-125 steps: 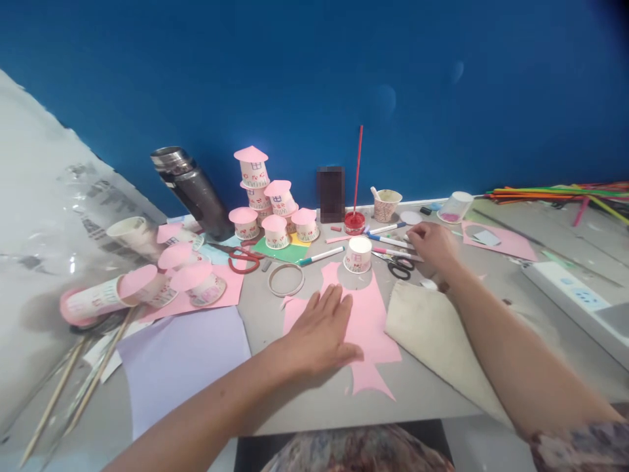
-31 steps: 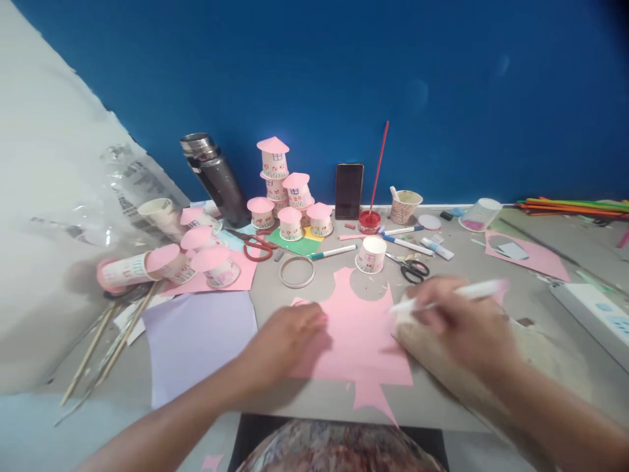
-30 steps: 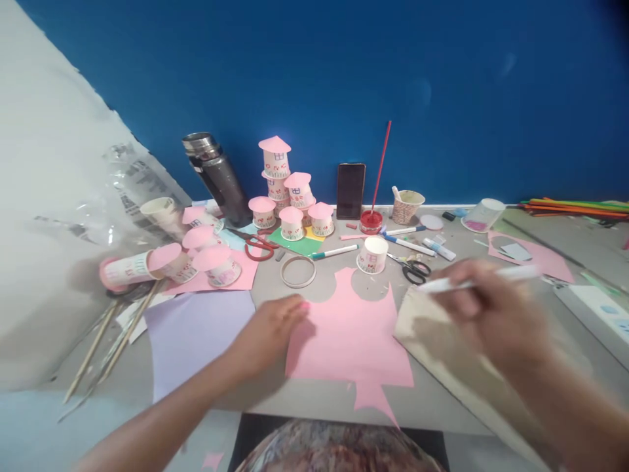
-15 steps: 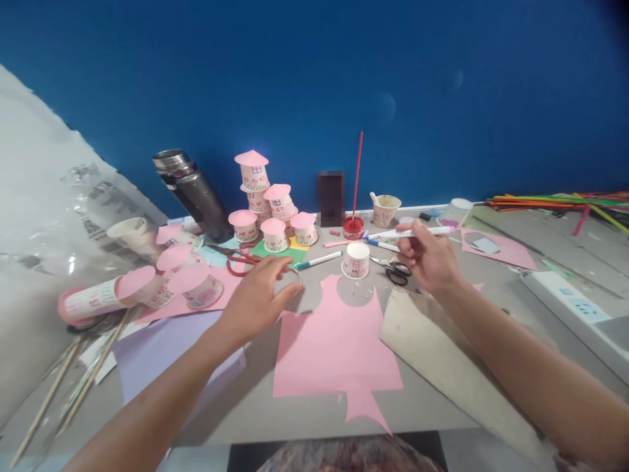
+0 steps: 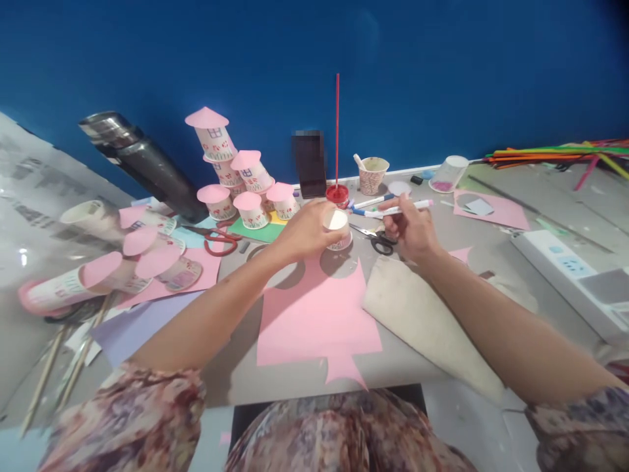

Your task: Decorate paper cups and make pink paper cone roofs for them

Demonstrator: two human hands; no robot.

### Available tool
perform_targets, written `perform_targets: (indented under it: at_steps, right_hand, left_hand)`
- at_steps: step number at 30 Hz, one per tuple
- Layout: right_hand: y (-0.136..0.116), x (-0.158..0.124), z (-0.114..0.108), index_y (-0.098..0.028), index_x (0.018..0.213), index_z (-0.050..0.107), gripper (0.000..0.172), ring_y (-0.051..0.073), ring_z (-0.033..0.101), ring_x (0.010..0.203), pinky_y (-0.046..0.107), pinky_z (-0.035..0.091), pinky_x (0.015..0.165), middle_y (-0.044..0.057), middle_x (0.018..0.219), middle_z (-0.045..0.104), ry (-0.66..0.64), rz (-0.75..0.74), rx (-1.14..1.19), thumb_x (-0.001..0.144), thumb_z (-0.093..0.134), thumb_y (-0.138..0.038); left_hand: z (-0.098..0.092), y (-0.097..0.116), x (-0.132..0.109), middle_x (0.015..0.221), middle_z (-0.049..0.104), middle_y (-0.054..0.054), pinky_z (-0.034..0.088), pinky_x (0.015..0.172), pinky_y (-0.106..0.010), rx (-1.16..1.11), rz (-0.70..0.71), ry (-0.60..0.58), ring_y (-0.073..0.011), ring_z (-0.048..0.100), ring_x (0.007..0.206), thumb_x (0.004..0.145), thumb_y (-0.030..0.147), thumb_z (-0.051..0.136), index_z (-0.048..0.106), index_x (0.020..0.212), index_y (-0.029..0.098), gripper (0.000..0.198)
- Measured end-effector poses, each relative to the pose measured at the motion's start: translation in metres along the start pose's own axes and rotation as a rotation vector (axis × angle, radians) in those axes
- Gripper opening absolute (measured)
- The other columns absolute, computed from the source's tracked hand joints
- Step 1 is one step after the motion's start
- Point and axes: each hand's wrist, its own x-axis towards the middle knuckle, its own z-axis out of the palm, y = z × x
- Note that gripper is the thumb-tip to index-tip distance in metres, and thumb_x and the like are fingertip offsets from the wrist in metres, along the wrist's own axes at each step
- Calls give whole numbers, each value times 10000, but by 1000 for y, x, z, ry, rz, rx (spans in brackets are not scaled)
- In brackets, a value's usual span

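At a busy craft desk point(image 5: 240, 367), our left hand point(image 5: 307, 229) has its grip wrapped around the left side of an upturned paper cup point(image 5: 339, 221), which stands beyond a cut pink sheet point(image 5: 319, 314). To the cup's right, apart from it, the grip of our right hand point(image 5: 413, 231) pinches a white marker point(image 5: 419, 205), its long axis roughly crosswise, one end toward the cup. We spot black-handled scissors point(image 5: 382, 245) between them.
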Motion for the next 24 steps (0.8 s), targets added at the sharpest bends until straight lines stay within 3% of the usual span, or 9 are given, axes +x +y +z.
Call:
perform_targets:
  at_steps: [3,6,9,12,14,16,19,24]
  right_hand:
    - [0,-12,3,-240,970,735,507,137,505,544,266,429,510,-1,649,620,-23,-156,-236,932,569,-717]
    - [2,-25,9,-259,1071,724,400,208,658,773,372,551,778,46,821,722,-130,-358,-510,1012,517,-596]
    - [6,-30,10,-272,1053,725,265,279,701,1018,477,521,985,84,1055,766,-282,-487,-631,998,581,-488]
    - [9,-26,1,-293,1069,717,202,278,706,1056,471,515,995,82,1118,762,-308,-549,-726,1026,541,-382]
    - [9,-21,-9,-291,1082,710,219,279,709,1015,463,523,956,85,1040,763,-273,-579,-812,1039,510,-369]
    - [4,-17,-18,-286,1073,711,219,301,704,1008,479,513,941,96,1012,759,-262,-590,-839,1033,513,-369]
    - [-9,-17,-20,-292,1009,722,219,305,712,926,465,529,839,100,994,762,-240,-725,-878,1025,528,-392]
    - [-20,-31,9,-275,1156,691,189,257,676,731,426,522,697,73,852,768,-376,-939,-867,1007,577,-294]
  left_hand:
    - [-18,9,-47,1224,673,-79,489,1014,-429,-9,-45,79,-281,630,1148,842,416,690,648,1192,185,421]
    - [-20,14,-112,1258,661,-97,503,1018,-425,-33,-108,164,-289,622,1194,874,433,685,607,1230,201,433]
    - [-13,13,-175,1290,653,-74,515,1026,-411,-40,-127,167,-277,621,1213,903,402,708,564,1292,269,436]
    - [-13,6,-223,1286,629,-56,514,1026,-409,-37,-284,296,-269,612,1203,924,350,704,550,1332,313,437]
    - [-17,0,-247,1288,608,-58,508,1017,-413,-47,-414,392,-273,598,1210,933,342,696,555,1325,311,417]
    - [-21,-4,-266,1296,597,-62,507,999,-410,-50,-492,421,-273,593,1210,935,349,696,559,1321,305,413]
    - [-22,-3,-281,1310,598,-71,508,1003,-406,-28,-510,402,-269,600,1209,935,345,695,547,1344,292,438]
    - [-12,8,-269,1250,646,-101,555,981,-381,44,-318,395,-259,653,1159,896,258,715,503,1368,219,519]
